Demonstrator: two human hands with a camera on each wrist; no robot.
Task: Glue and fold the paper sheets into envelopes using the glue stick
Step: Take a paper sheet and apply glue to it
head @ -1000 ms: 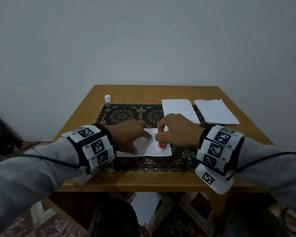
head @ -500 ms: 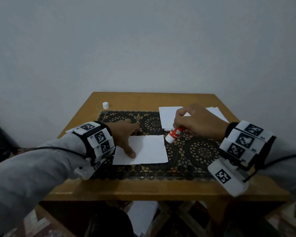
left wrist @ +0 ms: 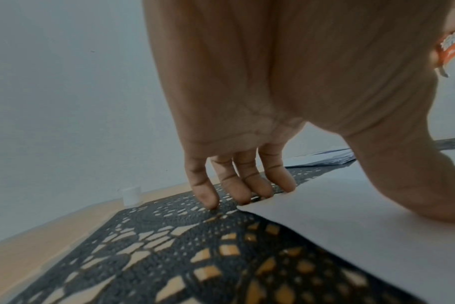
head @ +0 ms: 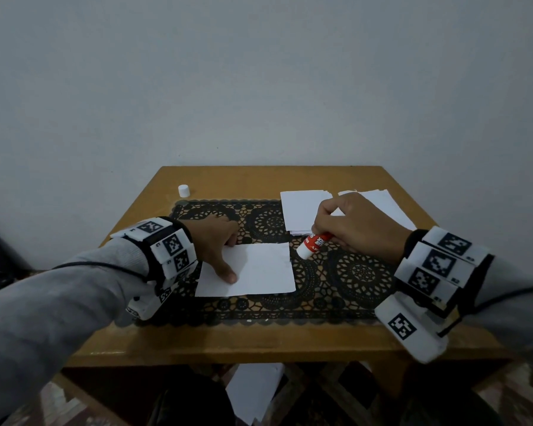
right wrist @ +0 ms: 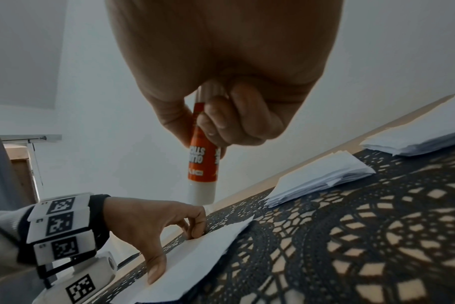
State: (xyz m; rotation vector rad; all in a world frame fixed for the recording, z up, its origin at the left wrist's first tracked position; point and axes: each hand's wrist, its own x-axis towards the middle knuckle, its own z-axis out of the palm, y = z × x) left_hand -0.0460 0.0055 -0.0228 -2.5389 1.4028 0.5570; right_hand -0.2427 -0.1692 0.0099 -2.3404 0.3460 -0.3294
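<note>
**Glue stick held clear of sheet; sheet pinned by thumb**

The right hand (head: 356, 229) has its fingers and thumb curled round the red-and-white glue stick (head: 314, 245), uncapped white end pointing down and toward the sheet. That end hangs just beside the far right corner of the white square paper sheet (head: 259, 270); contact with the black lace placemat (head: 351, 278) beneath cannot be told.

The left hand (head: 214, 244) is spread: its thumb presses the sheet's near-left part, while the fingertips (left wrist: 208, 200) rest on the placemat along the sheet's far edge.

Just beyond the right hand lie two stacks of white paper: the nearer stack (head: 302, 210) partly on the placemat, the farther stack (right wrist: 424, 131) to its right.

Well beyond the left hand, a small white cap (head: 183, 190) stands on the bare wooden table (head: 259, 339). No containers are in view.
</note>
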